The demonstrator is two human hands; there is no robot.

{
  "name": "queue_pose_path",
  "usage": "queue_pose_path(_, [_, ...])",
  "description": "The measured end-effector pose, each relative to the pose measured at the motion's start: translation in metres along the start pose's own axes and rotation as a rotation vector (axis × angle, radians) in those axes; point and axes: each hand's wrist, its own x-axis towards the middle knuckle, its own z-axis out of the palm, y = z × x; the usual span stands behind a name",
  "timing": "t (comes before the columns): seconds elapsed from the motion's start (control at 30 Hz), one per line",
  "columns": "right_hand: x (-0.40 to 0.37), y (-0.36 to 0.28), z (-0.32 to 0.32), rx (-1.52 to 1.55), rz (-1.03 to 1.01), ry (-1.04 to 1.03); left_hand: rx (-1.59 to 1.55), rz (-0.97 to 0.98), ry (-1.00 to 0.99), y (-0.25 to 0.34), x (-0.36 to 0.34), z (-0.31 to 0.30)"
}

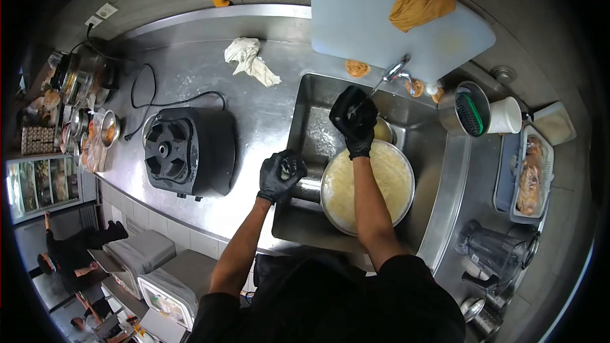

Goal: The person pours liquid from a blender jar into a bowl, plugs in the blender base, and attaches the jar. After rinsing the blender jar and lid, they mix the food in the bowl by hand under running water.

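Observation:
My right hand (359, 140), in a black glove, reaches over the sink (298, 114) and grips a black, squarish blender lid (348, 109). The lid is under the running tap (399, 70). Below my right forearm sits a large round bowl (340, 200) full of a pale yellow mixture. My left hand (279, 178), also black-gloved, is curled at the sink's left edge around something small and shiny, mostly hidden by the fingers. To its left a black blender base (213, 152) rests on the steel counter, with no jar on it.
A white cloth (251, 60) lies on the counter (260, 114). Behind the sink leans a pale cutting board (356, 16) with a brown cloth (422, 0) over it. On the right stand a metal pot (452, 111), white cups (505, 115) and a blender jar (492, 251). People work at far left.

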Motion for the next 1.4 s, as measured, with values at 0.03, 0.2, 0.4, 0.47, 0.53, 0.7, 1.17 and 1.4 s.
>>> queue_pose_path(0.03, [-0.004, 0.002, 0.017, 0.003, 0.002, 0.000, 0.003, -0.001, 0.001, 0.001, 0.001, -0.001])
queue_pose_path(0.2, [-0.023, 0.015, 0.136, 0.128, 0.150, -0.230, 0.096, 0.064, 0.007, 0.010, 0.003, -0.004])
queue_pose_path(0.4, [-0.028, 0.031, 0.123, 0.036, 0.455, -0.071, 0.097, 0.103, 0.037, 0.005, 0.000, 0.002])
queue_pose_path(0.47, [-0.030, 0.033, 0.066, -0.487, 0.369, 0.322, 0.127, 0.113, -0.012, 0.002, -0.001, 0.000])
queue_pose_path(0.53, [-0.048, 0.028, 0.076, -1.138, -0.031, 0.249, -0.046, 0.012, 0.018, -0.040, -0.013, 0.024])
queue_pose_path(0.7, [-0.069, -0.022, 0.102, -1.018, -0.650, 0.231, -0.356, -0.163, 0.049, 0.001, 0.049, 0.054])
queue_pose_path(1.17, [-0.222, -0.173, 0.162, -1.588, -1.014, 0.476, -1.201, -0.559, -0.027, 0.041, 0.160, 0.222])
queue_pose_path(1.4, [-0.242, -0.170, 0.165, -1.495, -0.976, 0.741, -1.344, -0.684, -0.048, 0.035, 0.162, 0.195])
